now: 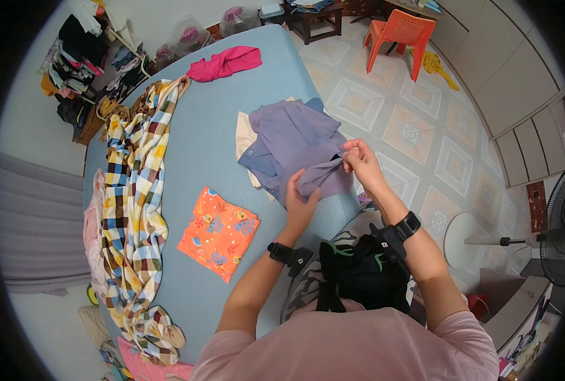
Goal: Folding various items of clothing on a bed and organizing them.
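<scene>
A thin purple-grey garment (292,128) lies loosely spread near the right edge of the bed. My left hand (301,197) holds a gathered fold of it from below. At its right side, my right hand (360,162) pinches the cloth between thumb and fingers, beside a small dark patch at the pinch. Beneath it show a blue garment with a button (258,159) and a cream cloth (244,133). To the left of my left hand, an orange printed cloth (219,233) lies folded flat on the bed.
The blue bed (192,143) carries a checked blanket (135,219) along its left side and a bright pink garment (225,63) at the far end. An orange plastic chair (399,35) stands on the tiled floor. A standing fan (556,233) is at the right.
</scene>
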